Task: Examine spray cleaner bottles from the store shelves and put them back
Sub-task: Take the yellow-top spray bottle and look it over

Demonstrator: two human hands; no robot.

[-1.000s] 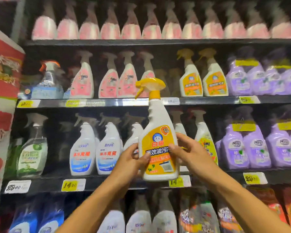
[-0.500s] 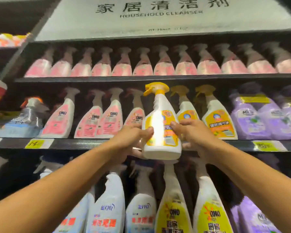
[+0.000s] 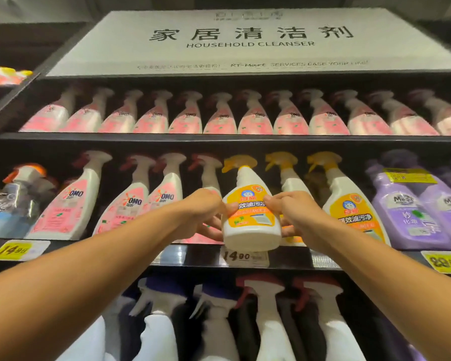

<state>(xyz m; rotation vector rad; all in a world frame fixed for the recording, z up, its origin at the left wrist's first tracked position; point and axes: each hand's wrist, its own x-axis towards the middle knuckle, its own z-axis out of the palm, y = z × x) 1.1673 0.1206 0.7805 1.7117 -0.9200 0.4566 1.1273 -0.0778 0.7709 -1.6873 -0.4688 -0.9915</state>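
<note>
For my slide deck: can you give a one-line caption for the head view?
Both hands, left and right, hold a yellow-label spray bottle at the middle shelf.

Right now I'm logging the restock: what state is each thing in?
yellow-trigger bottle: upright, held at the shelf edge.
left hand: grips the bottle's side.
right hand: grips the other side.
matching bottle: standing on the shelf.
</note>
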